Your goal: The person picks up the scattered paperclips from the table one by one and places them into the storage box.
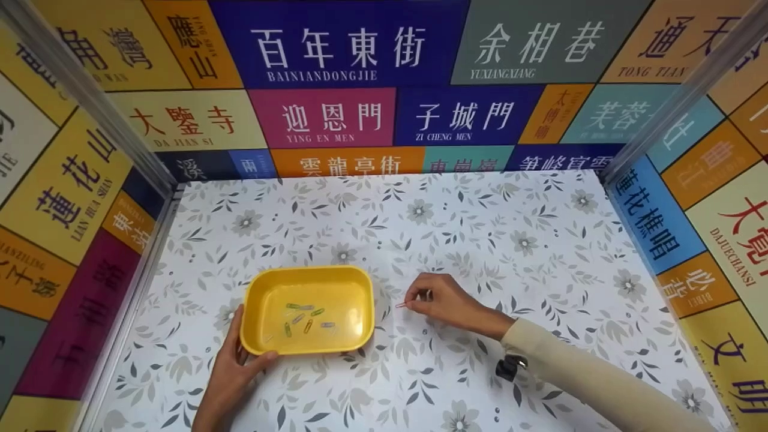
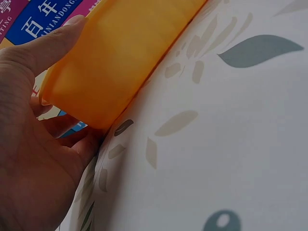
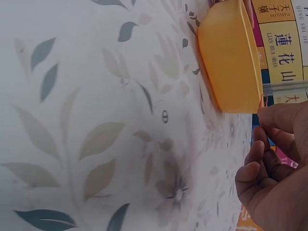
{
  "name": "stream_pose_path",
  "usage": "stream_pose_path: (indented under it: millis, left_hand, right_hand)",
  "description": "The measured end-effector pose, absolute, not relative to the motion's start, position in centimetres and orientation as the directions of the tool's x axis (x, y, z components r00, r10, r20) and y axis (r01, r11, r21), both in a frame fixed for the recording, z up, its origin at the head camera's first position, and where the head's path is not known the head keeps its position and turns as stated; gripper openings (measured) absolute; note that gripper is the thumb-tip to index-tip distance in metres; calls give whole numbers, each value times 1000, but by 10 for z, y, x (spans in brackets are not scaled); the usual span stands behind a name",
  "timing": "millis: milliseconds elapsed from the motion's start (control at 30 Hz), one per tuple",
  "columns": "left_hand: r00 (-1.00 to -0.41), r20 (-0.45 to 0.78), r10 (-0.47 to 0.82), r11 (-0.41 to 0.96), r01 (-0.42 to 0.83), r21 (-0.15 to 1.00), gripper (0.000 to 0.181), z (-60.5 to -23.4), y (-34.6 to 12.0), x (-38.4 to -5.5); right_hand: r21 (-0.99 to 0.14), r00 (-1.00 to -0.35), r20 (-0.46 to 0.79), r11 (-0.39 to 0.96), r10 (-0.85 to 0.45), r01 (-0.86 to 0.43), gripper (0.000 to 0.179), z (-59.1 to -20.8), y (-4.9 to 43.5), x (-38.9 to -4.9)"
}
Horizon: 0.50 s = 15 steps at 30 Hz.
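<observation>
A yellow plastic tub (image 1: 354, 288) stands on the table left of centre. My left hand (image 1: 231, 369) grips its near left corner, thumb at the rim and fingers around the side; the left wrist view shows the tub's outer wall (image 2: 110, 62) beside the thumb. Inside lie several paper clips, among them a green clip (image 1: 287, 329), an orange one (image 1: 308, 326) and a pale purple one (image 1: 327, 325). To the right of the tub, my right hand (image 1: 447, 302) pinches a red paper clip (image 3: 263, 100) between thumb and forefinger, its end pointing toward the tub.
A white tablecloth (image 1: 480, 240) with grey leaves and flowers covers the table. Upright panels with coloured sign blocks (image 1: 324, 117) enclose the back and both sides, with metal posts at the corners. A black device (image 1: 510, 367) is worn on the right wrist.
</observation>
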<state>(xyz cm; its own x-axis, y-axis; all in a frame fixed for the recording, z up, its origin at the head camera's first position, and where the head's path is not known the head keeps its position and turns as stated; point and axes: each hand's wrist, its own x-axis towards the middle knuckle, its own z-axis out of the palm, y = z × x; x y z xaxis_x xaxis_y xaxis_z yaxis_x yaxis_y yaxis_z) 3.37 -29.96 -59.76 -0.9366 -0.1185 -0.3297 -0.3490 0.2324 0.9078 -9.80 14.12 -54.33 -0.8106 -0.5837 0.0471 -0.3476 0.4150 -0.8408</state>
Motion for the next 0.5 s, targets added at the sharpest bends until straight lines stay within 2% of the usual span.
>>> stream_pose_path:
  millis: [500]
  left_hand:
    - [-916,-380,-131,213,-401,891,131,-595,-297,30]
  right_hand:
    - [-831,-708,69,353,-703,-431,4,-531,102,-105]
